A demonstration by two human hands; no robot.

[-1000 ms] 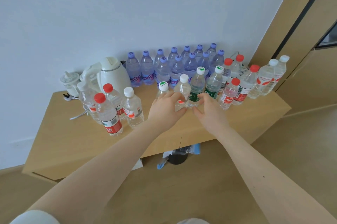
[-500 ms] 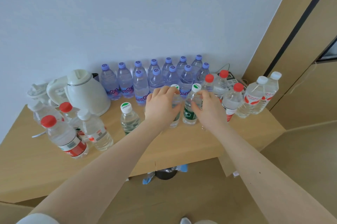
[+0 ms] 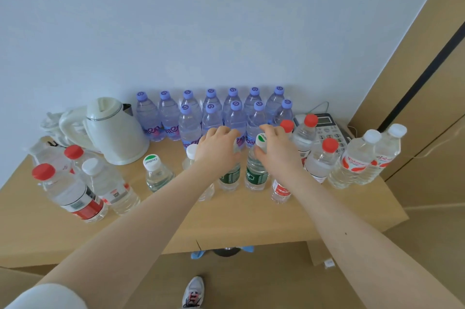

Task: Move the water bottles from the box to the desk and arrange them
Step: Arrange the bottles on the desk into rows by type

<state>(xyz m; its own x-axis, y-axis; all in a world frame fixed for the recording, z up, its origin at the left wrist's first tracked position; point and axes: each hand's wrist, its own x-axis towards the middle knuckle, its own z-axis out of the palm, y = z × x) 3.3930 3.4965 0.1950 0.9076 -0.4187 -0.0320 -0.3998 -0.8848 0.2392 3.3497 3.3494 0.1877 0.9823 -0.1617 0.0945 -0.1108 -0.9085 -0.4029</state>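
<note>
Gripping a bottle in each hand, the person worked to the right of the kettle (image 3: 118, 130) on the worktop (image 3: 251, 218). The left hand (image 3: 217, 147) had its fingers curled over the top of the first green-labelled bottle (image 3: 227, 178), hiding its cap. The right hand (image 3: 276, 151) had its fingers wrapped round the neck of the second green-labelled bottle (image 3: 256, 172), which stood just beside the first and farther from the kettle.

A second earlier both hands had been low near the worktop's front edge. Since then the pair had gone back, and they now stood close to the purple-capped row (image 3: 212, 117) running from the kettle along the wall. That suggested arranging was under way, with like labels being grouped.

The box was not in view, so what remained in it could not be told. A small red-labelled bottle (image 3: 280, 190) lost its cap beneath the right forearm. A white-capped bottle (image 3: 191, 151) was half covered by the left wrist, and a telephone (image 3: 327, 127) showed only partly.
</note>
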